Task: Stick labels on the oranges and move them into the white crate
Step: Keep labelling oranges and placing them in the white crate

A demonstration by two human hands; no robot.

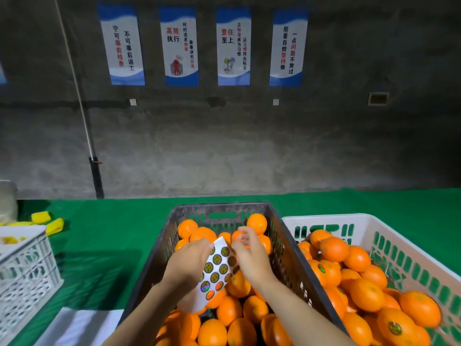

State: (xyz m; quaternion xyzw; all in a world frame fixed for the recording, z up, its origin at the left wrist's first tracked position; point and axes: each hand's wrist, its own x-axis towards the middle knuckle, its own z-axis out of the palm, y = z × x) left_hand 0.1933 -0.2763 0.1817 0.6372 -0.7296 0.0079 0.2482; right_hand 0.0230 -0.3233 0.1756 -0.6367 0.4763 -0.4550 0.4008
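The left hand point(192, 260) was gripping a white sheet point(217, 268) of round labels point(215, 277). Its fingers were curled on the left edge of the sheet, which it held tilted above the dark crate point(154, 265). The right hand point(249, 255) was at the right edge of the sheet, its fingers bent and their tips touching the paper near the top row. The tips were blurred, so I could not tell if they were pinching a label or only touching the sheet.

The dark crate stood in the middle of the green cloth point(112, 233), filled with oranges point(229, 310). I could see no labels on these. Both hands were above this pile, and neither hand held an orange.

The white crate point(324, 217) stood just beside the dark crate, on its right, and their rims were almost touching. It also held many oranges, and some of them carried a round sticker point(395, 328).

On the left of the cloth, well apart, stood another pale crate point(27, 275). Some yellow pieces point(55, 226) lay behind it. On the grey wall behind hung four posters point(182, 46) in a row.
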